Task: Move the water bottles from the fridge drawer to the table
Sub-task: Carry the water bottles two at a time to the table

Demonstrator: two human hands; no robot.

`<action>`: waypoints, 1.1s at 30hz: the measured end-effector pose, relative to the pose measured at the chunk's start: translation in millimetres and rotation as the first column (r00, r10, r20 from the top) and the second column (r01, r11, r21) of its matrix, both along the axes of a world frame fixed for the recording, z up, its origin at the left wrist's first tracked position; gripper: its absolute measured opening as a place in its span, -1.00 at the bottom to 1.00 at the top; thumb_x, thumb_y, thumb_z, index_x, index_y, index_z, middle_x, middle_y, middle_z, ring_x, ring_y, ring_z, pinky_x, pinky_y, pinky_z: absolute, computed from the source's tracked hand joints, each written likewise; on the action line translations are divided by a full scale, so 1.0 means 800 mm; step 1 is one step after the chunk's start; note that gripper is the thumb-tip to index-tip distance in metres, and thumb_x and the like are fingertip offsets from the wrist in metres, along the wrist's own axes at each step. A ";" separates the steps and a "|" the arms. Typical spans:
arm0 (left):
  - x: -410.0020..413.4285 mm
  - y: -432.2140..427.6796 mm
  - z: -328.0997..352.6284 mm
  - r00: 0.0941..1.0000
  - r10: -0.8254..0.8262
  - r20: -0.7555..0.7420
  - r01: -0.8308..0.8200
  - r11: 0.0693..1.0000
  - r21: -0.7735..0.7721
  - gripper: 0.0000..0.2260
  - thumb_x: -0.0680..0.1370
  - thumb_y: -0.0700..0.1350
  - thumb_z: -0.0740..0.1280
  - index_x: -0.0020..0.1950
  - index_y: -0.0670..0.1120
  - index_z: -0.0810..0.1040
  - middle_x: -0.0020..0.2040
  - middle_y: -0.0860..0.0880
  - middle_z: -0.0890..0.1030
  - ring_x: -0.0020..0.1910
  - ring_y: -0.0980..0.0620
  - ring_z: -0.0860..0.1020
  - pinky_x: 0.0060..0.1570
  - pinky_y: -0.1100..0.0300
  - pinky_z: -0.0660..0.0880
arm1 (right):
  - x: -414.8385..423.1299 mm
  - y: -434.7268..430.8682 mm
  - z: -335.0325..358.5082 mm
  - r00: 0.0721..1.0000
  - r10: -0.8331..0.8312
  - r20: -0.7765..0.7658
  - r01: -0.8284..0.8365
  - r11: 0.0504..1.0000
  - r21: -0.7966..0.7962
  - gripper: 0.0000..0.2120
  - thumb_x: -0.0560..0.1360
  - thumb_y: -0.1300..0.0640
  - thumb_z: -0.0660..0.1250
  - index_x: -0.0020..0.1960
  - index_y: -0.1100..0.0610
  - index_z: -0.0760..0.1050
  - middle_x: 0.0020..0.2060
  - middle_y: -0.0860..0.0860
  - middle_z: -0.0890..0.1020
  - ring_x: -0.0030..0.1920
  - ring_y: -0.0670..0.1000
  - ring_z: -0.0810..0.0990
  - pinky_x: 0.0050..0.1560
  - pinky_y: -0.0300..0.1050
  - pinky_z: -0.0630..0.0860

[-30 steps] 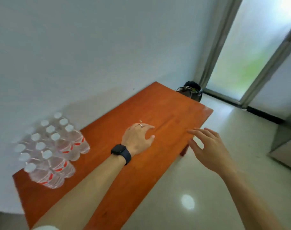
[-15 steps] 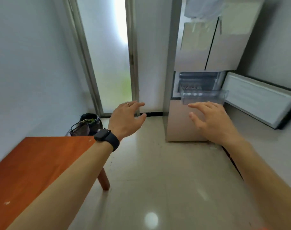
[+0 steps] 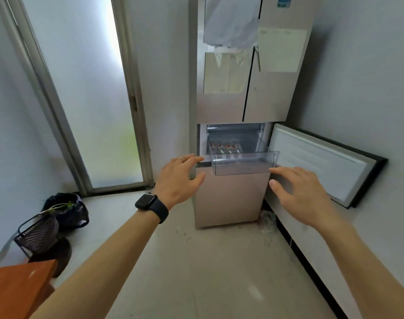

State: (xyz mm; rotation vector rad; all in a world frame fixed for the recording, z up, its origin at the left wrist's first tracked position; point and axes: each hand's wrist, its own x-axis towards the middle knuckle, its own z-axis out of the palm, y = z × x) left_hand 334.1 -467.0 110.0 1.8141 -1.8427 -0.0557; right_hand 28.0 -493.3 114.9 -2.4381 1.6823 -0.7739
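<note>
Left hand [image 3: 180, 178] spread wide and empty, dark watch [image 3: 151, 207] on its wrist; right hand [image 3: 297, 194] at its three o'clock, likewise wide and empty, neither touching anything. Low at seven o'clock, just a corner of the orange counter [image 3: 14, 288], the rest cut off, so no telling what stands on it. Further on, at twelve o'clock from the hands, clear fridge drawer [image 3: 242, 165] pulled out, with the lower fridge door [image 3: 320, 164] swung open at its three o'clock. Inside the drawer, water bottles [image 3: 226, 148] lying down, red labels showing, count hard to make out through the plastic. Likely trouble: grabbing too many at once and dropping one on the tiled floor, probably worse if cold and slick; or bumping the drawer front. Back of the drawer hidden.
</note>
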 end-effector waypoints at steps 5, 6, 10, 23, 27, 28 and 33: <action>0.009 -0.136 -0.004 1.000 -0.015 -0.010 0.015 1.000 -0.004 -0.56 0.62 0.14 0.25 0.50 0.14 0.37 0.48 0.04 0.42 0.46 -0.02 0.35 0.41 -0.03 0.32 | 0.003 -0.119 -0.004 0.999 -0.031 0.035 0.030 0.999 0.035 -0.61 0.59 -0.16 0.17 0.40 -0.15 0.42 0.35 -0.11 0.50 0.41 0.06 0.33 0.46 0.09 0.26; 0.009 -0.163 -0.004 1.000 -0.019 -0.019 0.019 1.000 -0.010 -0.57 0.62 0.14 0.26 0.49 0.14 0.38 0.47 0.03 0.45 0.43 -0.02 0.38 0.39 -0.01 0.34 | 0.003 -0.142 -0.005 0.998 -0.034 0.045 0.032 0.999 0.041 -0.60 0.59 -0.18 0.16 0.40 -0.16 0.42 0.34 -0.13 0.50 0.41 0.05 0.33 0.45 0.09 0.26; -0.002 -0.257 -0.007 0.998 -0.058 -0.029 0.059 0.998 0.005 -0.59 0.62 0.11 0.27 0.47 0.12 0.41 0.43 0.02 0.48 0.41 -0.02 0.39 0.38 0.01 0.36 | -0.006 -0.224 -0.017 0.996 -0.060 0.068 0.055 0.996 0.068 -0.54 0.55 -0.25 0.08 0.39 -0.17 0.42 0.32 -0.15 0.51 0.39 0.03 0.36 0.43 0.08 0.29; -0.060 -0.558 -0.096 0.998 -0.062 -0.024 0.064 0.992 0.112 -0.58 0.62 0.14 0.26 0.47 0.12 0.41 0.43 0.03 0.48 0.39 -0.02 0.43 0.34 -0.06 0.44 | -0.059 -0.516 -0.090 0.991 -0.063 0.115 0.039 0.979 0.201 -0.61 0.61 -0.15 0.18 0.42 -0.16 0.40 0.39 -0.13 0.45 0.45 0.02 0.27 0.46 0.06 0.27; -0.082 -0.636 -0.136 0.999 -0.017 -0.031 0.022 0.981 0.194 -0.59 0.62 0.14 0.26 0.46 0.13 0.41 0.42 0.04 0.50 0.39 -0.02 0.43 0.34 -0.01 0.43 | -0.076 -0.617 -0.112 0.989 -0.023 0.148 -0.019 0.960 0.278 -0.60 0.60 -0.15 0.20 0.43 -0.17 0.40 0.39 -0.12 0.45 0.46 0.02 0.28 0.47 0.07 0.27; -0.088 -0.652 -0.146 0.999 -0.005 -0.041 0.014 0.975 0.221 -0.59 0.62 0.13 0.26 0.47 0.13 0.40 0.42 0.04 0.49 0.40 -0.02 0.42 0.35 0.00 0.42 | -0.080 -0.639 -0.119 0.988 -0.012 0.151 -0.033 0.954 0.297 -0.60 0.60 -0.15 0.20 0.43 -0.18 0.40 0.39 -0.13 0.45 0.46 0.02 0.28 0.47 0.09 0.28; -0.112 -0.723 -0.196 0.992 0.079 -0.101 -0.038 0.933 0.358 -0.56 0.61 0.12 0.28 0.49 0.14 0.38 0.45 0.03 0.46 0.42 -0.01 0.39 0.37 0.03 0.39 | -0.083 -0.734 -0.167 0.993 0.049 0.110 -0.086 0.925 0.370 -0.61 0.60 -0.15 0.21 0.41 -0.16 0.41 0.39 -0.15 0.45 0.44 -0.01 0.32 0.45 0.03 0.29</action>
